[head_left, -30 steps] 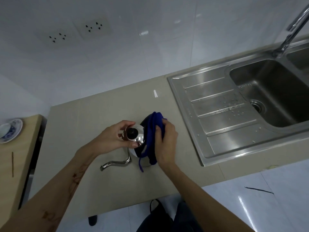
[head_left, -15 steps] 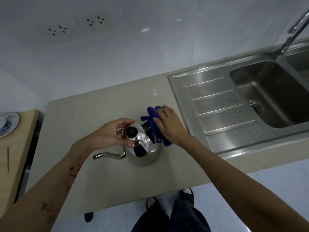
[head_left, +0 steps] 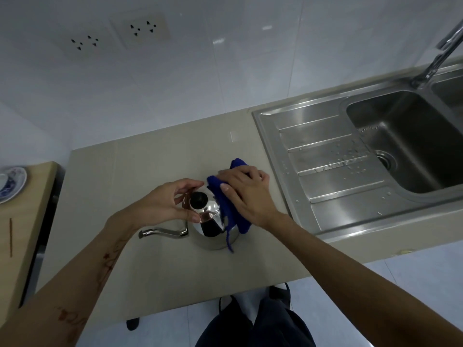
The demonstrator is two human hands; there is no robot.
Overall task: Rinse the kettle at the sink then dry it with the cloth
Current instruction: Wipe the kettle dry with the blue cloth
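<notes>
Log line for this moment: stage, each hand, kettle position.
stage: drying | left hand: steadies lid | right hand: presses blue cloth on kettle side | kettle: upright on counter, spout left

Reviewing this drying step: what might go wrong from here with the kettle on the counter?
The left hand only pinches the lid rim, so the right hand pressing the blue cloth sideways may slide or tip the kettle. The lid knob could shift if wiped hard. The cloth's dangling strand may snag near the thin spout.
</notes>
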